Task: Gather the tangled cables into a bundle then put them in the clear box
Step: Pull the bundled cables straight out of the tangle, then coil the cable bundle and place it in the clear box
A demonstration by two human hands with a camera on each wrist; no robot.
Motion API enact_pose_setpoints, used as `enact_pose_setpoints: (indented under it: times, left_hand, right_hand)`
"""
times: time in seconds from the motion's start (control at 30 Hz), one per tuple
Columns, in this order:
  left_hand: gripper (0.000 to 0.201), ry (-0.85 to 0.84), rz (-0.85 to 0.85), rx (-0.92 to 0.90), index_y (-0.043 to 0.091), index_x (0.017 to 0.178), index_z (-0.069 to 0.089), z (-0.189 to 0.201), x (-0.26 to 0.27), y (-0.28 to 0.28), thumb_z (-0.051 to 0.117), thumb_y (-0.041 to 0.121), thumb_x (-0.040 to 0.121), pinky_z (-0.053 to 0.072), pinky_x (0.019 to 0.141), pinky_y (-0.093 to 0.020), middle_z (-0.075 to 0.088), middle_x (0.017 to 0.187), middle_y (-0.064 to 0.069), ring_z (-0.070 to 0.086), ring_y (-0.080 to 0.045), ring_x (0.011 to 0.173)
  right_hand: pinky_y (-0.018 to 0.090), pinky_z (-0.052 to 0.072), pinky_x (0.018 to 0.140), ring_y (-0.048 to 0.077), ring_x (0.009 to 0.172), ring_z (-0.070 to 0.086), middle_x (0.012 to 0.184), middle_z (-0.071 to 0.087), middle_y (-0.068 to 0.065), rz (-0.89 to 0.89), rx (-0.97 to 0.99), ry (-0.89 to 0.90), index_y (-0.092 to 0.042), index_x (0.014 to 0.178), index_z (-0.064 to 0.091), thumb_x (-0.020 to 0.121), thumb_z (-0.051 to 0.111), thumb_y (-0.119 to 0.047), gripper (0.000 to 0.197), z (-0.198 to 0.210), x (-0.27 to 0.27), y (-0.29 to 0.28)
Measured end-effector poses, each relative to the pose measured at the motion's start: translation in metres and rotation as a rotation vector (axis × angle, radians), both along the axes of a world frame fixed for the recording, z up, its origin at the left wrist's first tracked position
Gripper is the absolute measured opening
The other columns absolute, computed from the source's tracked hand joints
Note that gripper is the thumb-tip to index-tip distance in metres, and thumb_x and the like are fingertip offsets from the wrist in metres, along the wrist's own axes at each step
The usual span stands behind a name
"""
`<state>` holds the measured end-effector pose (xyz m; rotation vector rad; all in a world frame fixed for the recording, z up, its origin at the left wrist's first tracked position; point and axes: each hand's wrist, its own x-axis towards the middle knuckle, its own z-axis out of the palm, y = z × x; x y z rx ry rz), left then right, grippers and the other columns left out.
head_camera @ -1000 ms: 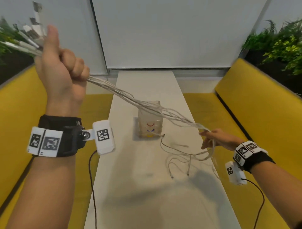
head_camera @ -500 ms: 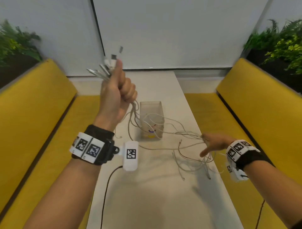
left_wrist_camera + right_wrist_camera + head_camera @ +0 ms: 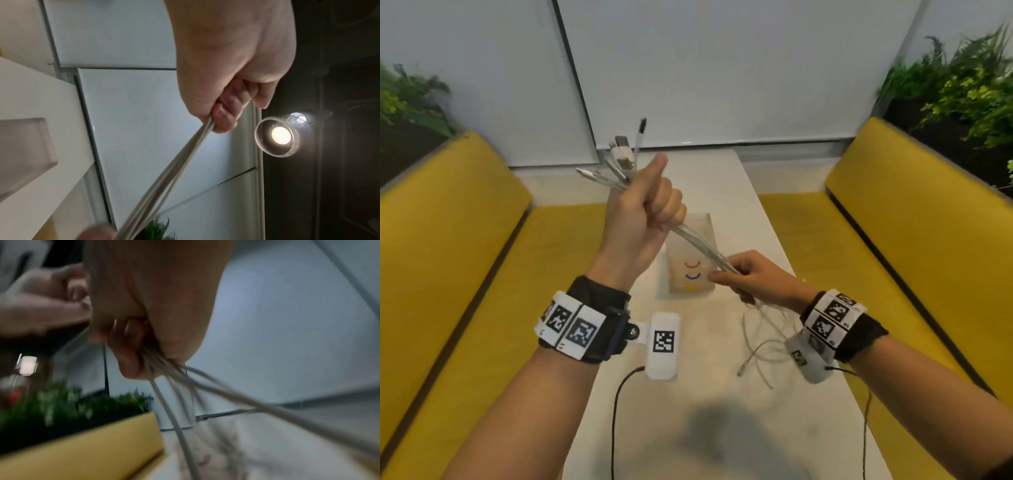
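My left hand (image 3: 650,212) is raised above the table, fist gripping several white cables (image 3: 702,250) near their plug ends (image 3: 621,156), which stick up past the thumb. The strands run taut down to my right hand (image 3: 750,281), whose fingers curl round them beside the clear box (image 3: 707,222). Below the right hand the loose cable tails (image 3: 760,349) hang and lie on the white table (image 3: 722,394). The left wrist view shows the strands (image 3: 174,170) leaving my fist (image 3: 224,116). In the blurred right wrist view the cables (image 3: 185,386) fan out under my curled fingers (image 3: 131,352).
The clear box stands upright mid-table with coloured curved marks (image 3: 692,275) showing at its base. Yellow benches (image 3: 441,240) (image 3: 914,233) flank the narrow table, with plants (image 3: 962,85) behind them. Black sensor cords (image 3: 616,411) trail from my wrists over the table.
The left hand came down and toward the centre with the plug ends. The right hand rose from the table edge and closed on the strands, pulling them taut by the box.
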<state>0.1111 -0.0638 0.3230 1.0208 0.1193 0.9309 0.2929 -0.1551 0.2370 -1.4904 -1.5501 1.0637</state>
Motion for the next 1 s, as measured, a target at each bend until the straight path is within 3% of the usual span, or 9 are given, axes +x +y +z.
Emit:
enact_pose_setpoints:
  times: [0.13,0.23,0.47,0.63,0.7,0.77,0.87,0.93,1.0]
  left_hand:
    - [0.056,-0.079,0.224,-0.043,0.023,0.054,0.018,0.018,-0.032,0.016,0.049,0.023,0.101,0.015,0.041,-0.025,0.012,0.046,0.005,0.011,-0.011,0.04]
    - [0.057,-0.128,0.343,-0.062,0.023,0.049,0.025,0.027,-0.056,0.03,0.049,0.026,0.101,0.015,0.041,-0.025,0.016,0.043,0.007,0.012,-0.01,0.039]
    - [0.056,-0.075,0.392,-0.062,0.023,0.048,0.029,0.013,-0.067,0.036,0.05,0.025,0.1,0.016,0.043,-0.026,0.019,0.042,0.007,0.014,-0.01,0.04]
    - [0.055,-0.018,0.341,-0.054,0.022,0.051,0.023,0.0,-0.056,0.034,0.05,0.022,0.099,0.016,0.043,-0.026,0.018,0.044,0.006,0.013,-0.011,0.041]
    - [0.055,0.011,0.316,-0.046,0.022,0.054,0.019,-0.005,-0.048,0.031,0.05,0.02,0.099,0.018,0.043,-0.026,0.015,0.046,0.004,0.013,-0.012,0.042]
    - [0.054,0.031,0.266,-0.046,0.021,0.057,0.016,-0.011,-0.038,0.027,0.049,0.018,0.099,0.017,0.045,-0.027,0.012,0.049,0.002,0.012,-0.013,0.044]
    - [0.053,0.068,0.145,-0.053,0.02,0.054,0.022,-0.027,-0.014,0.023,0.051,0.016,0.098,0.02,0.049,-0.028,0.013,0.05,0.002,0.015,-0.014,0.046]
    - [0.048,0.129,0.08,-0.04,0.016,0.054,0.032,-0.039,0.006,0.016,0.055,0.016,0.096,0.027,0.051,-0.026,0.021,0.049,0.003,0.023,-0.013,0.046]
    - [0.045,0.189,0.05,-0.031,0.014,0.054,0.039,-0.049,0.027,0.003,0.058,0.015,0.094,0.03,0.053,-0.027,0.027,0.049,0.002,0.027,-0.013,0.048]
  right_hand:
    - [0.028,0.029,0.048,0.014,0.043,0.037,0.047,0.043,-0.004,-0.142,-0.023,-0.548,-0.023,0.049,0.045,0.083,0.074,-0.041,0.048,-0.022,0.056,0.005]
    - [0.027,0.028,0.045,0.013,0.046,0.044,0.049,0.05,-0.004,-0.314,-0.042,-0.737,-0.019,0.058,0.061,0.086,0.07,-0.042,0.037,-0.033,0.099,-0.002]
    - [0.021,0.024,0.044,0.013,0.042,0.04,0.046,0.04,-0.006,-0.603,0.129,-1.178,-0.016,0.068,0.066,0.09,0.063,-0.045,0.037,-0.015,0.149,-0.014]
    - [0.032,0.032,0.064,0.025,0.06,0.058,0.058,0.055,-0.005,-0.603,0.11,-1.182,-0.02,0.069,0.059,0.083,0.066,-0.041,0.026,-0.019,0.144,-0.009]
    - [0.033,0.037,0.07,0.022,0.071,0.061,0.071,0.064,-0.004,-0.509,-0.051,-1.162,-0.019,0.084,0.066,0.082,0.067,-0.044,0.025,-0.024,0.136,-0.009]
    - [0.038,0.047,0.085,0.021,0.094,0.063,0.106,0.071,0.001,-0.354,-0.318,-1.098,-0.021,0.112,0.063,0.076,0.074,-0.051,0.048,-0.029,0.129,-0.011]
    - [0.047,0.028,0.118,0.026,0.147,0.027,0.161,0.027,0.003,-0.067,-0.528,-0.817,-0.024,0.155,0.016,0.061,0.085,-0.055,0.121,-0.032,0.108,-0.011]
    - [0.046,0.015,0.123,0.021,0.153,0.007,0.166,0.007,0.001,-0.006,-0.318,-0.604,-0.034,0.156,0.001,0.058,0.085,-0.059,0.132,-0.024,0.076,-0.006]
    - [0.037,0.019,0.123,0.014,0.151,0.014,0.165,0.015,-0.004,0.009,-0.051,-0.391,-0.038,0.155,0.008,0.06,0.086,-0.054,0.124,-0.012,0.036,0.003]
